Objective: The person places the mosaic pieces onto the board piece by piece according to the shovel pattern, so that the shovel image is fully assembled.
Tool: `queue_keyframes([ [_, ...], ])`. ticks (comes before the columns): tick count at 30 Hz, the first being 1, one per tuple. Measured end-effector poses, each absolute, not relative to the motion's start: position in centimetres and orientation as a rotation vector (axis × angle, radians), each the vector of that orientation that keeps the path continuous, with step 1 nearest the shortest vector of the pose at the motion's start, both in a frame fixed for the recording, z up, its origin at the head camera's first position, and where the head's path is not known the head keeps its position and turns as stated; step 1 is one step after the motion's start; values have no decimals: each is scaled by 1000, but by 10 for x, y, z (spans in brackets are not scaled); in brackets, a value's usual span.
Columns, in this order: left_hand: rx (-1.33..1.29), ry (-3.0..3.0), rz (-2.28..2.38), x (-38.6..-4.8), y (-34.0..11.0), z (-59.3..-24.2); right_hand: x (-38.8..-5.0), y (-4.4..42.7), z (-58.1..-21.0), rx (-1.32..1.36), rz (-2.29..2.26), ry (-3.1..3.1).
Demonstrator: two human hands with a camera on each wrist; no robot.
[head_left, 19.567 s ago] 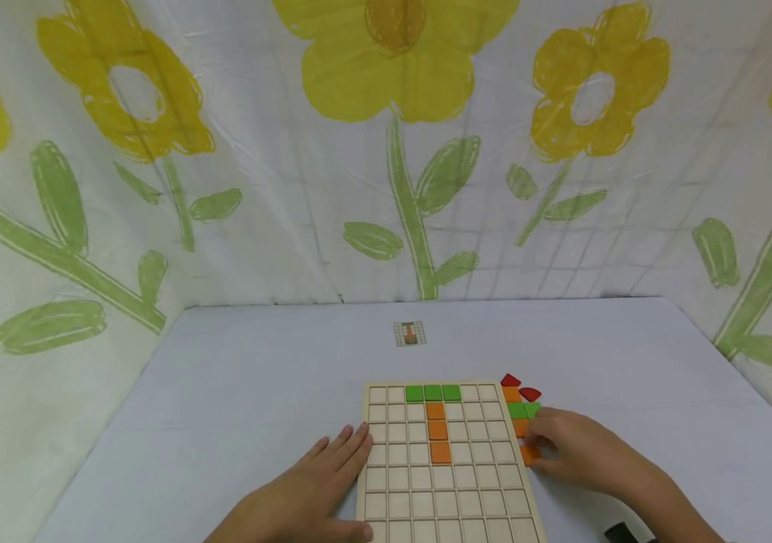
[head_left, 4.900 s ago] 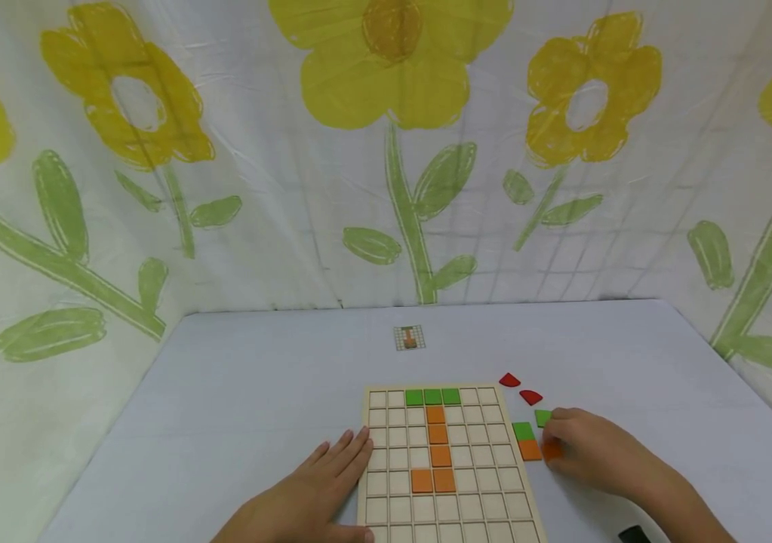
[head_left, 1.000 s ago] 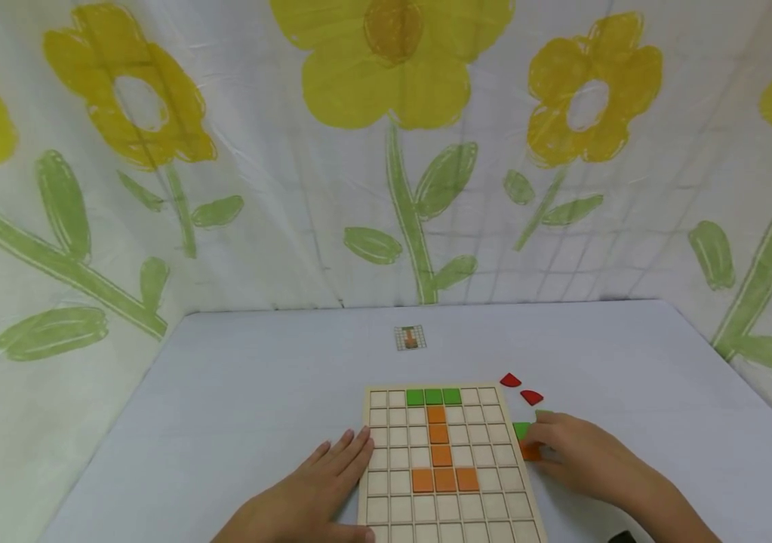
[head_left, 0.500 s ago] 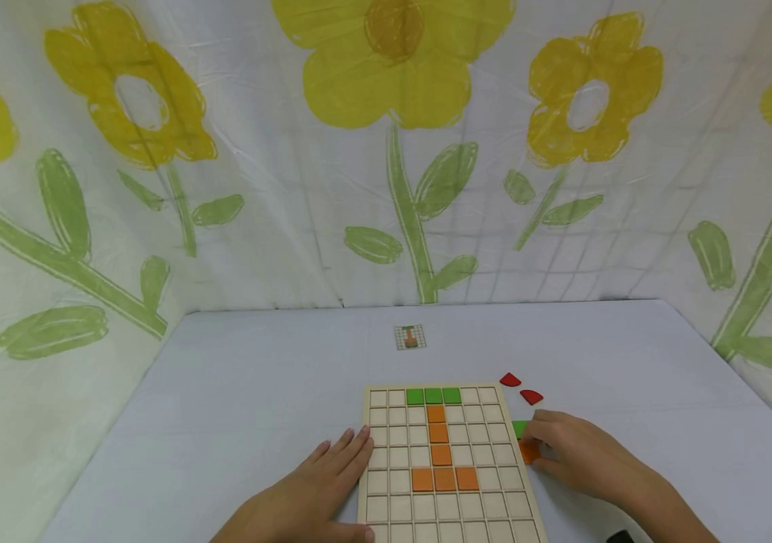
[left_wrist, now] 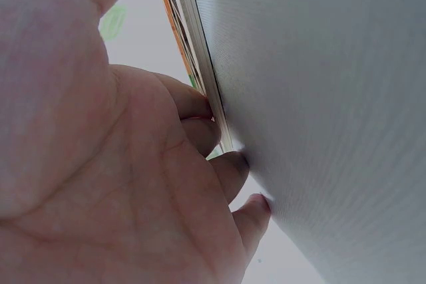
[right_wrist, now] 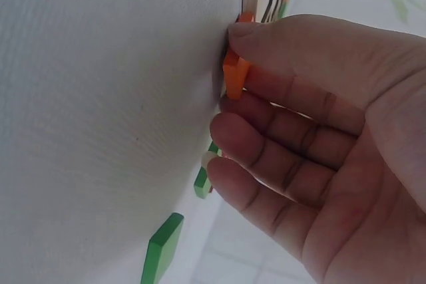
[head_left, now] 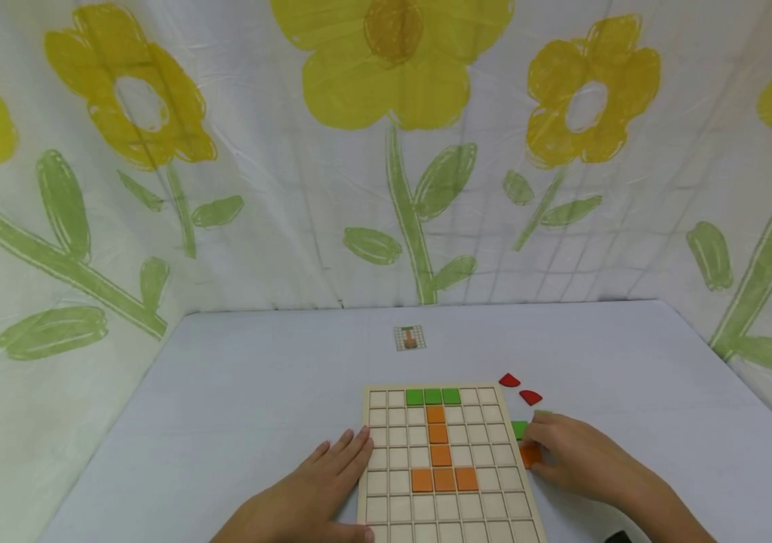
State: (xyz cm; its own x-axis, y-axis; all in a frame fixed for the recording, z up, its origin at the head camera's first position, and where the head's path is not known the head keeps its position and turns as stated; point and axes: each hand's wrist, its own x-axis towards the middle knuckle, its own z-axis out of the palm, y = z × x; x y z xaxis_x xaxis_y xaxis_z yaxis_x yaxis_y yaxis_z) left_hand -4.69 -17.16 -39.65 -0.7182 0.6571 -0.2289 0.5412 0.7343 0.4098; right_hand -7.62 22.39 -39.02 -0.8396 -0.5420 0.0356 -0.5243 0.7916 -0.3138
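Observation:
A wooden grid board [head_left: 381, 510] lies on the table. Its top row holds three green tiles [head_left: 432, 397]; below runs a column of orange tiles [head_left: 438, 434] ending in a row of three orange tiles [head_left: 444, 480]. My left hand [head_left: 307, 483] rests with straight fingers along the board's left edge, also seen in the left wrist view. My right hand [head_left: 579, 456], beside the board's right edge, pinches an orange square tile [right_wrist: 235, 74] between thumb and finger, low over the table. A green tile [head_left: 519, 430] lies just behind it, and another green tile [right_wrist: 162, 247] is partly covered in the head view.
Two red quarter-round pieces [head_left: 509, 380] lie off the board's upper right corner. A small picture card [head_left: 410, 338] with a gridded pattern sits farther back on the white table [head_left: 256, 362]. A flower-printed curtain [head_left: 277, 188] closes off the back.
Since the earliest frame, three orange tiles have come onto the fifth row and fewer loose tiles lie at the right. In the last second my right hand has barely shifted; the left stays put.

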Motion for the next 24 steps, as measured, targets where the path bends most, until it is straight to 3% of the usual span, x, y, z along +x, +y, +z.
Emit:
queue_keyframes([
  [24, 943, 2584, 447, -47, -172, -397, -72, 211, -386, -1014, -463, 2927],
])
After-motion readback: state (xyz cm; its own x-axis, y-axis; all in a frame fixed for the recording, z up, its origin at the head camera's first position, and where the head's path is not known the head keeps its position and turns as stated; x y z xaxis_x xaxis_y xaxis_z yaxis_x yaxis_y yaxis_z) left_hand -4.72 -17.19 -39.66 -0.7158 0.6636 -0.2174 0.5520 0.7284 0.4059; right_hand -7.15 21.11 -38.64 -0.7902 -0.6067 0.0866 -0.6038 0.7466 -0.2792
